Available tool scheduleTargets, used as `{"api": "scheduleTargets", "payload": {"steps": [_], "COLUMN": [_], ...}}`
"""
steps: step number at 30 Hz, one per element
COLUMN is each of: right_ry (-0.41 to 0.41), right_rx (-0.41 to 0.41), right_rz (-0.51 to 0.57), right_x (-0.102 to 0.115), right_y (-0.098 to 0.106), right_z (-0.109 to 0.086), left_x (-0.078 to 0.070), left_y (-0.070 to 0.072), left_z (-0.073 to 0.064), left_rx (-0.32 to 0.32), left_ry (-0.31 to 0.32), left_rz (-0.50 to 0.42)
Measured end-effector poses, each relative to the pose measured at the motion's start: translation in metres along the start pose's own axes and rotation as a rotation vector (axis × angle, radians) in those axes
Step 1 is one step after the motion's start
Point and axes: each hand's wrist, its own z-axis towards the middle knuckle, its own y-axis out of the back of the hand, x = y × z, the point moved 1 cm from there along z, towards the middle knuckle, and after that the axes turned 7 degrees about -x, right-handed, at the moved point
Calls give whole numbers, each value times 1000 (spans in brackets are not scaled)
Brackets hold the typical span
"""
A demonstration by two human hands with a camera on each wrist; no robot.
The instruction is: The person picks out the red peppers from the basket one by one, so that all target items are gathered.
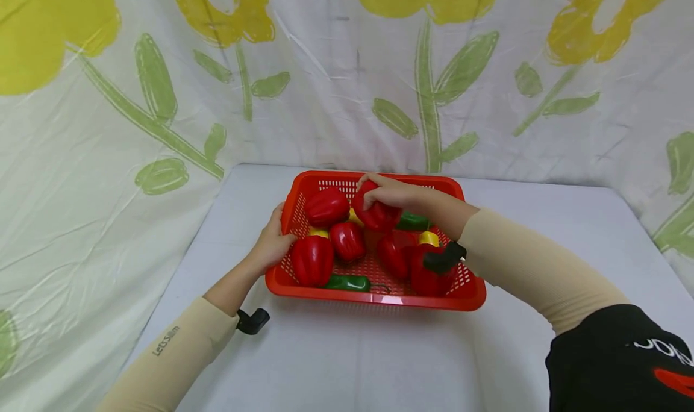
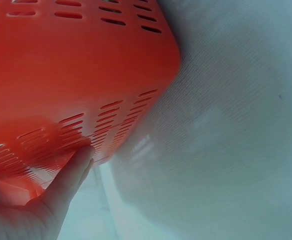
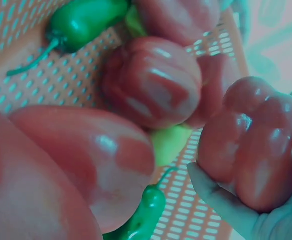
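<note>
"Starting from left?"

"The left hand point(image 1: 273, 243) grips the rim of a red perforated plastic basket point(image 1: 328, 294). Inside, glossy red bell peppers point(image 1: 312, 262) partly cover yellow pieces point(image 1: 318, 232); a smooth, long green pepper point(image 1: 348, 283) lies near the front wall."

"And further right?"

"The right hand point(image 1: 391, 193) clasps a lobed red bell pepper point(image 1: 378, 215) above the basket; the bare forearm point(image 1: 446, 210) hides part of the rim."

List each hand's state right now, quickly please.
Left hand: closed, gripping the red basket at its left side.
Right hand: closed, holding a red bell pepper.
</note>
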Motion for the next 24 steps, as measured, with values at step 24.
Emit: {"api": "scheduleTargets", "payload": {"steps": [24], "right_ry": [113], "right_rx": [-153], "right_rz": [285], "right_x": [-23], "right_y": [50], "right_z": [-41], "left_x": [0], "left_y": [0], "left_z": [-1], "left_rx": [-2], "left_ry": [11], "left_rz": [-13]}}
